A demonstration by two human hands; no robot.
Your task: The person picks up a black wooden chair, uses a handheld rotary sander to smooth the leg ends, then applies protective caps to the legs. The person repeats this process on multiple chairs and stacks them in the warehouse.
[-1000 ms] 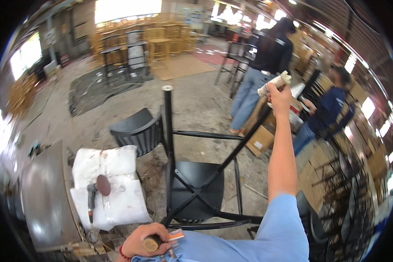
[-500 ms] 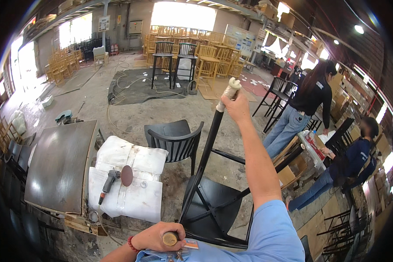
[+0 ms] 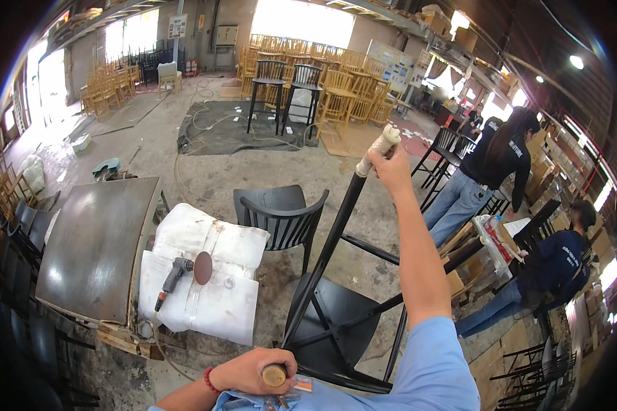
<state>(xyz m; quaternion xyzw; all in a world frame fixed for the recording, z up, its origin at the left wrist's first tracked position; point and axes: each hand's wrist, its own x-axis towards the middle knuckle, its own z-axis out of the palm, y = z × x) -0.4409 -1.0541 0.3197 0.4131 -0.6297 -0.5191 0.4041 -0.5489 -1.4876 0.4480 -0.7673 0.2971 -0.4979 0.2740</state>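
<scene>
A black high stool stands upside down before me, its seat (image 3: 336, 315) low and its crossed bars and legs rising. My right hand (image 3: 391, 170) is closed around an off-white wrapping (image 3: 376, 152) at the top of the far-left stool leg (image 3: 329, 243). Whether the wrapping is cloth or paper, I cannot tell. Close to my body, my left hand (image 3: 250, 370) grips a round piece with a bare wooden end (image 3: 274, 375), which looks like another stool leg. Its shaft is hidden by the hand. A further leg points right, toward the packing table.
Left of the stool, a sander (image 3: 185, 275) with a round disc lies on a white padded surface (image 3: 212, 318), beside a dark tabletop (image 3: 96, 246). A black armchair (image 3: 281, 209) stands just beyond. Two people (image 3: 497, 164) work at right. Wooden chairs (image 3: 336, 92) are stacked at the back.
The view has shifted slightly. My right hand and the wrapping have turned a little at the leg's tip; my left hand keeps its hold.
</scene>
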